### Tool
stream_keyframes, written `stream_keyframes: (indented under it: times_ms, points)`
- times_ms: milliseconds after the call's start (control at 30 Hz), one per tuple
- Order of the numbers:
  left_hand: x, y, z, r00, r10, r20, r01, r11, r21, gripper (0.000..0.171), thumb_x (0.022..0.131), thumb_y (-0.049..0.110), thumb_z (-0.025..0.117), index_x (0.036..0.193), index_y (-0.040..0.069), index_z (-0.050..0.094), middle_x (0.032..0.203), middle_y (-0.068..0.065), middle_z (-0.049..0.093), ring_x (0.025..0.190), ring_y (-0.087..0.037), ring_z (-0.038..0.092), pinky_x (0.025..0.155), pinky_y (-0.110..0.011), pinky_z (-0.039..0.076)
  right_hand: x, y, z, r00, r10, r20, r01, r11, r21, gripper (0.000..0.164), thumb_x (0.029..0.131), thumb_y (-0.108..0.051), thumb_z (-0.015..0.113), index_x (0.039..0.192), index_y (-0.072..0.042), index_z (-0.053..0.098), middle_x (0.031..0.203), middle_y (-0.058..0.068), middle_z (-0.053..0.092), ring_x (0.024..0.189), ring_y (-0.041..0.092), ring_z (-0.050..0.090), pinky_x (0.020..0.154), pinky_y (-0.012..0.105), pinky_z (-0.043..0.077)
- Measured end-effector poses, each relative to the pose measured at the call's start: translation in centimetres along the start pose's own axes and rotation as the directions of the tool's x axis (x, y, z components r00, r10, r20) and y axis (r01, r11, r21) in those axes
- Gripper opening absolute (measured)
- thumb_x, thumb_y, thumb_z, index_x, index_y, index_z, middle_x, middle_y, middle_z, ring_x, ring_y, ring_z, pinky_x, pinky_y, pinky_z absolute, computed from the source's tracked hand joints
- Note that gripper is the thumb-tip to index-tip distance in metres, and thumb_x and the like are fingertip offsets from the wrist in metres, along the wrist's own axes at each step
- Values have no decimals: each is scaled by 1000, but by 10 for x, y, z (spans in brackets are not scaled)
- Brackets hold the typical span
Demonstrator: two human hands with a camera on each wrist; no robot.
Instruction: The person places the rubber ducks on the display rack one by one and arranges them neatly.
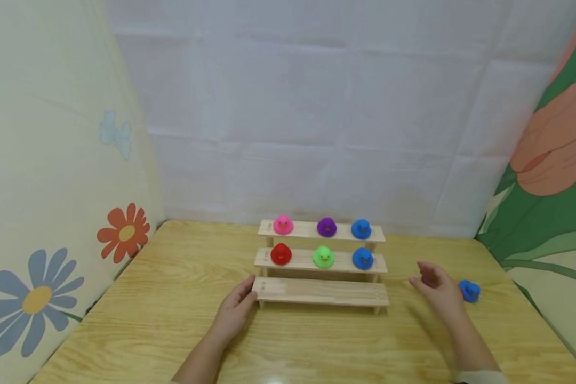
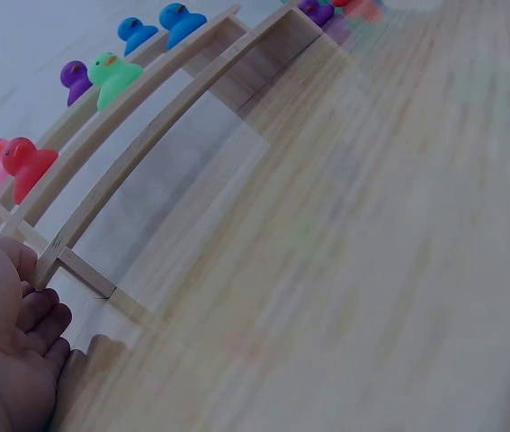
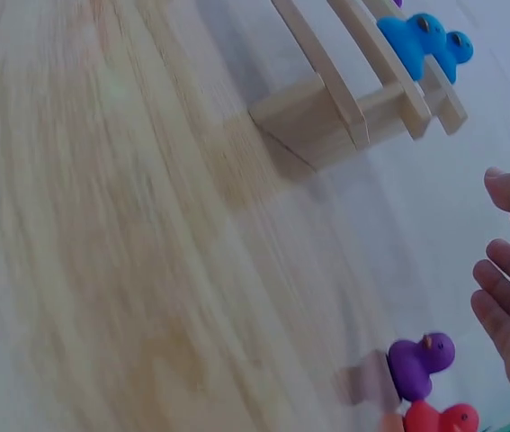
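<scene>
A three-step wooden display stand (image 1: 321,292) stands on the table, with my left hand (image 1: 233,312) holding the left end of its lowest step. In the left wrist view the thumb lies against that end and the fingers curl below it. Pink (image 1: 283,225), purple (image 1: 327,228) and blue (image 1: 361,229) rubber ducks sit on the top step. Red (image 1: 281,254), green (image 1: 324,257) and blue (image 1: 362,258) ones sit on the middle step. Right of the stand, my right hand (image 1: 440,292) holds nothing, its thumb and fingers apart, near a purple duck (image 3: 416,367) on the table.
Beside the right hand lie a blue duck (image 1: 470,291) and a red duck (image 3: 442,418), the red one mostly hidden by the hand in the head view. A white cloth (image 1: 317,106) hangs behind the wooden table (image 1: 182,272). Flower-printed panels (image 1: 53,160) flank both sides.
</scene>
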State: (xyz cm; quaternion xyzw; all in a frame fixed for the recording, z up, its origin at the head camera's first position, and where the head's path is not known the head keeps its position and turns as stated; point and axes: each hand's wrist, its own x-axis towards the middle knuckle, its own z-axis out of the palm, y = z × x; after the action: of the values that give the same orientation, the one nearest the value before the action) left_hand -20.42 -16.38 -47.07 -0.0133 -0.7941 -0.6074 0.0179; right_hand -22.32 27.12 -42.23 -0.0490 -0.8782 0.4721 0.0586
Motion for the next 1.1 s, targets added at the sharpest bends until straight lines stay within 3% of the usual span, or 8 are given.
stream_keyframes:
  times_ms: [67,133,300,367,467,600,1033,1100]
  points:
    - [0,0,0,1000,1,-2,-1,1000,-1,48,103,11,46,148,-4,37,153,-22,39,144,-34,34,119,-47,28,-2,5,-5,999,-21,-25,21,1000,-7,57,96,-27,64,141,2,45,142,26,50,129,32,53,87,-2,41]
    - [1,0,0,1000,2,-1,-2,1000,0,48,103,11,46,148,-4,37,153,-22,39,144,-34,34,119,-47,28,-3,10,-9,998,-48,-47,48,999,-17,55,95,-25,65,139,4,47,138,28,52,117,13,60,80,-7,37]
    - [1,2,-1,1000,6,3,-6,1000,-2,48,103,11,46,148,-4,36,152,-23,40,144,-35,34,119,-48,28,-4,21,-19,994,-69,-80,67,997,-27,56,95,-27,65,137,5,48,137,31,52,92,-29,37,80,-9,34]
    - [0,4,-1,1000,3,5,-3,1000,-2,48,103,11,46,148,-4,36,152,-23,39,144,-35,34,119,-48,28,-5,24,-23,996,-49,-76,48,999,-22,58,95,-29,65,138,5,46,139,31,50,96,-24,43,79,-9,34]
    - [0,5,-2,1000,-3,10,3,1000,1,49,104,13,46,148,-3,36,153,-22,39,144,-35,33,120,-48,28,-6,27,-28,998,-16,-67,13,999,-38,61,96,-32,63,140,3,44,142,30,47,115,9,59,79,-9,33]
    - [0,4,-2,1000,0,12,0,1000,1,49,104,13,46,148,-3,36,153,-22,39,145,-35,33,120,-48,28,-9,28,-34,998,11,-62,-15,997,-69,62,96,-34,63,142,3,42,145,29,44,132,41,45,78,-8,32]
    - [0,1,-1,1000,13,3,-13,1000,-5,48,104,12,45,148,-5,36,152,-23,39,144,-36,33,119,-49,28,-13,39,-44,996,79,-34,-82,993,-87,71,94,-39,65,145,1,39,150,28,39,137,42,39,76,-9,30]
    - [0,1,-1,1000,3,3,-3,1000,-10,48,103,11,46,148,-4,36,153,-22,39,145,-35,33,119,-48,27,-14,41,-45,996,85,-33,-88,991,-97,71,93,-40,65,145,1,39,150,28,39,138,42,39,86,-2,38]
